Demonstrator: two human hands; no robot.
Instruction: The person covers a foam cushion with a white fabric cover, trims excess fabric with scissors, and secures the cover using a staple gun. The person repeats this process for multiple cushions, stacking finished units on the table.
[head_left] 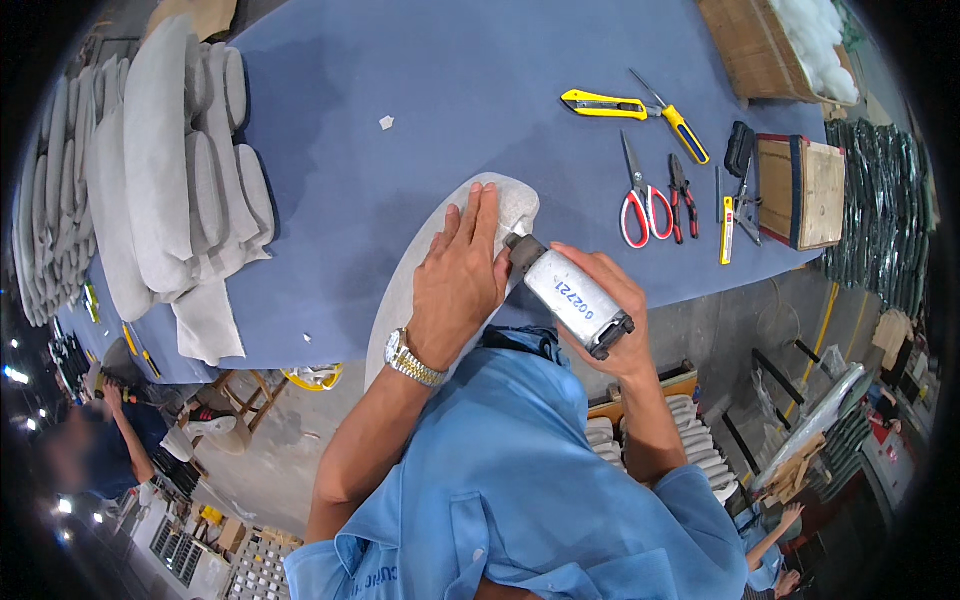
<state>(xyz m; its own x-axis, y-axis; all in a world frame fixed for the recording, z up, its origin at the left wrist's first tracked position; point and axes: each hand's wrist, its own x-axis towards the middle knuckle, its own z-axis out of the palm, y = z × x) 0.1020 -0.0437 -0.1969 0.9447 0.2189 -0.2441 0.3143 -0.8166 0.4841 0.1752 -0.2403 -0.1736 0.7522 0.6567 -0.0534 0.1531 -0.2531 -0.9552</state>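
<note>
A long, grey fabric-covered pad [400, 290] with a rounded end lies at the near edge of the blue table. My left hand [458, 265] is laid flat on it, fingers stretched out, with the thumb close to the tool's nose. In my right hand [618, 305] is a silver staple gun [575, 295] with dark ends. Its nose meets the pad's right edge near the rounded end, where the fabric is creased. The exact contact point is hidden under the nose.
Grey covered pads [160, 150] are stacked at the left. To the right lie a yellow utility knife [605, 103], screwdriver [686, 135], red-handled scissors [645, 205] and pliers [682, 200]. Beyond them stand a wooden box [800, 190] and a carton [765, 50] of white stuffing.
</note>
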